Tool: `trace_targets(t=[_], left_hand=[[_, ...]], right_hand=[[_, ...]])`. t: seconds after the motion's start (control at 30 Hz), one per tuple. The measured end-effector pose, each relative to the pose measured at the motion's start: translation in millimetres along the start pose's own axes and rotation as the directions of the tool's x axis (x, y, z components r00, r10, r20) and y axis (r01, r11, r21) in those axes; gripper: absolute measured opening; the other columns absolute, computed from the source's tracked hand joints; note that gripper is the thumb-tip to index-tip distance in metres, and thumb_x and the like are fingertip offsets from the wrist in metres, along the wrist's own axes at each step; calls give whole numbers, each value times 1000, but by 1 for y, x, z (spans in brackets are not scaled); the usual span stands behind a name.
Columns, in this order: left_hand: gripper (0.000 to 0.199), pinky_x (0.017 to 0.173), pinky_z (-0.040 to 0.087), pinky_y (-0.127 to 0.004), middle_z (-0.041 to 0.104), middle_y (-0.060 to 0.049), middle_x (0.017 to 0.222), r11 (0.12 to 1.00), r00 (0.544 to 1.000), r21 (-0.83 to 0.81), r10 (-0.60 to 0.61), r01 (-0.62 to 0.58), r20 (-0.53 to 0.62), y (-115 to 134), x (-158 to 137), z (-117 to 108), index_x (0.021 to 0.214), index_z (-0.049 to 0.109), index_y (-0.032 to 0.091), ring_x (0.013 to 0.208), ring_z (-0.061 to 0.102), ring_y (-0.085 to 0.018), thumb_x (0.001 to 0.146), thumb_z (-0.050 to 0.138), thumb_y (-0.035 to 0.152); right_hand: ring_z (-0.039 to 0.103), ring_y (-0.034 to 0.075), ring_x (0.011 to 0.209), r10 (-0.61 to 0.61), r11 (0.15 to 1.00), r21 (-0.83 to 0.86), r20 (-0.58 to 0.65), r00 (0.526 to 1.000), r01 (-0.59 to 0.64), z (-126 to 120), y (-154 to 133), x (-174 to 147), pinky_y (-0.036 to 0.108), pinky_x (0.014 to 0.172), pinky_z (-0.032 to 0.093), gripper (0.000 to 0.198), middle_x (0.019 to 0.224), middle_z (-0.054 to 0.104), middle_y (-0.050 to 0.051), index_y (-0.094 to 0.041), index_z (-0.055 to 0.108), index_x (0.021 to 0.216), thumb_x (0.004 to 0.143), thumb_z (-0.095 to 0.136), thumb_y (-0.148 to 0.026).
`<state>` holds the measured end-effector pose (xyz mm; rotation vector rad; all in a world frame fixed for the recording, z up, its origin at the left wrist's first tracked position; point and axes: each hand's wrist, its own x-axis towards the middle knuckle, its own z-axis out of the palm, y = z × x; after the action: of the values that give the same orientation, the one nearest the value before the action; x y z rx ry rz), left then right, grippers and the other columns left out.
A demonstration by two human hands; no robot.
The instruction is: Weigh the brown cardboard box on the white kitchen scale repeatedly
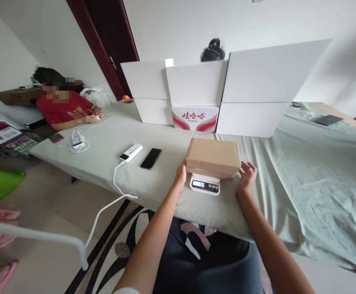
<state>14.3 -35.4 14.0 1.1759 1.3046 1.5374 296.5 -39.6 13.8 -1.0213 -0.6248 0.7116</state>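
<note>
A brown cardboard box rests on a small white digital scale, overhanging its platform on both sides. The scale's display is lit, but its figures are too small to read surely. Against the box's left side is my left hand, steadying it, with the fingers partly hidden behind the edge. My right hand stands by the box's right side, open, its fingers apart and curving upward.
White cartons stand stacked behind the box, with part of a person's head above them. Left of the scale lie a black phone and a white power bank with a cable. Another person in red sits at the table's left end.
</note>
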Motion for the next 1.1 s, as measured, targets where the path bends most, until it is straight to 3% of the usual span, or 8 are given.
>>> trace_targets(t=[0.1, 0.23, 0.4, 0.6, 0.77, 0.9, 1.1], left_hand=[[48, 107, 63, -43, 87, -12, 114, 998, 1000, 57, -12, 11, 20, 1, -3, -1, 97, 76, 22, 116, 80, -30, 112, 42, 53], [43, 110, 62, -41, 87, -12, 117, 996, 999, 89, -6, 3, 34, 3, -5, -3, 94, 74, 23, 123, 78, -29, 110, 40, 44], [49, 109, 63, -43, 87, -15, 107, 994, 996, 70, -88, 86, 28, 6, -10, -3, 88, 73, 23, 122, 79, -32, 109, 42, 55], [47, 111, 62, -45, 89, -14, 112, 983, 986, 81, -165, 163, 21, 9, -12, -2, 93, 78, 23, 126, 78, -33, 103, 49, 58], [52, 114, 61, -46, 89, -15, 118, 996, 993, 5, -85, 85, 80, 9, -8, 1, 101, 82, 22, 130, 78, -35, 100, 52, 64], [54, 116, 60, -46, 88, -16, 119, 1000, 995, -6, -27, 28, 99, 9, -8, 1, 109, 82, 22, 135, 77, -33, 106, 44, 60], [46, 115, 60, -45, 88, -13, 113, 992, 991, 108, -77, 65, 110, 9, -4, 2, 90, 74, 23, 127, 79, -32, 108, 41, 49]], right_hand=[[72, 24, 116, 4, 1000, 11, 3, 1000, -4, 0, 2, 1, 43, 103, 54, 45, 121, 74, 6, -25, 61, 119, 86, 64, -57], [72, 25, 116, 23, 999, -24, 7, 1000, -23, 0, 2, -2, 43, 101, 53, 49, 122, 74, 8, -24, 62, 118, 84, 64, -59], [70, 29, 121, 34, 981, -193, 12, 999, -31, 1, -10, -13, 46, 102, 54, 50, 125, 72, 11, -22, 63, 119, 87, 58, -61], [67, 33, 119, 6, 923, -383, 104, 995, 34, -3, -26, -22, 50, 103, 54, 53, 125, 71, 15, -21, 66, 118, 95, 48, -66], [66, 36, 116, 12, 881, -465, 203, 979, 86, -12, -14, -15, 53, 102, 51, 58, 122, 71, 14, -24, 65, 122, 100, 40, -71], [63, 37, 115, -36, 868, -478, 204, 978, 132, -13, -7, -9, 55, 104, 48, 58, 117, 70, 13, -25, 65, 116, 99, 39, -73], [60, 34, 107, -46, 871, -471, 203, 978, 139, -6, -11, -9, 51, 98, 46, 51, 106, 68, 7, -28, 64, 105, 97, 40, -72]])
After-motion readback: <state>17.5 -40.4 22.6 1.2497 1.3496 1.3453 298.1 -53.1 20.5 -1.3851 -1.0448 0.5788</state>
